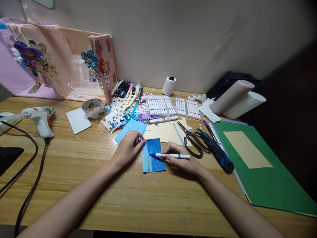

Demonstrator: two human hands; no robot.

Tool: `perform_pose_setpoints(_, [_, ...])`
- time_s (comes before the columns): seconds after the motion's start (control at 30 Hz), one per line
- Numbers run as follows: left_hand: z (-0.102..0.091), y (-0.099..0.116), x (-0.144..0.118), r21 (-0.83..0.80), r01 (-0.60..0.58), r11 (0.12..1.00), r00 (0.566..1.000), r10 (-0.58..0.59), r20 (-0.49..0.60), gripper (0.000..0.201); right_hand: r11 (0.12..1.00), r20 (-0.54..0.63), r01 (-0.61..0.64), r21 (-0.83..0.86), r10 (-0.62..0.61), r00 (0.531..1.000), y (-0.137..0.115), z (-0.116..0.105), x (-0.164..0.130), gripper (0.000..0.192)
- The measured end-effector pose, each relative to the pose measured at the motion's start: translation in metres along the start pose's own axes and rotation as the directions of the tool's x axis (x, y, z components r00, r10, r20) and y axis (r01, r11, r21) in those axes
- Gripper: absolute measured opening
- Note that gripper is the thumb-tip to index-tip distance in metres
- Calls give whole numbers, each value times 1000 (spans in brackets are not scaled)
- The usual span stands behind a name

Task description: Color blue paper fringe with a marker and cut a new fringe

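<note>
A small blue paper piece [153,155], coloured in darker blue stripes, lies on the wooden desk [138,198] in front of me. My left hand [128,147] presses on its upper left corner, fingers curled. My right hand [179,158] holds a white marker with a blue tip [170,155], lying almost flat, its tip touching the paper's middle. A light blue sheet [131,127] and a cream sheet [165,131] lie just behind the paper.
Black scissors [192,138] and a utility knife [218,152] lie right of my hand, beside a green folder [269,178]. Marker trays [159,105] and paper scraps [119,114] sit behind. A glue gun [39,119] with black cable rests at left; a tape roll [92,107] is nearby.
</note>
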State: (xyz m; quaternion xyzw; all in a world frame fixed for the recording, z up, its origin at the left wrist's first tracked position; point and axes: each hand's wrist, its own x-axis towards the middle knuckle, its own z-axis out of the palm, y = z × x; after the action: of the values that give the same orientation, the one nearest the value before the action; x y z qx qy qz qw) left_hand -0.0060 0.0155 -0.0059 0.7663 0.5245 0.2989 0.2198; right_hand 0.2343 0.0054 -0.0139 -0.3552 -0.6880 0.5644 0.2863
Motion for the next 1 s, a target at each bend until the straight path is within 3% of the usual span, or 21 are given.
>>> perform_pose_setpoints(0.2, [3,-3,0,26,18,999,1000,-19,13,6,1000,64,-29,-3,29,998,-2,1,1,19])
perform_pose_setpoints(0.33, [3,-3,0,27,20,999,1000,-20,10,6,999,10,-35,-19,35,999,-3,1,1,18])
perform_pose_setpoints(0.47, [3,-3,0,28,20,999,1000,-20,12,7,999,80,-39,-9,39,996,-2,1,1,19])
perform_pose_setpoints(0.63, [3,-3,-1,44,19,999,999,-20,28,8,998,5,-40,-48,40,999,-4,4,1,16])
perform_pose_setpoints(0.9, [4,-3,-1,53,9,999,999,-11,39,13,999,74,-42,-32,44,996,-3,1,2,18])
perform_pose_setpoints(1.0, [4,-4,-1,51,8,999,999,-10,36,14,998,21,-54,-30,54,998,-3,1,1,18])
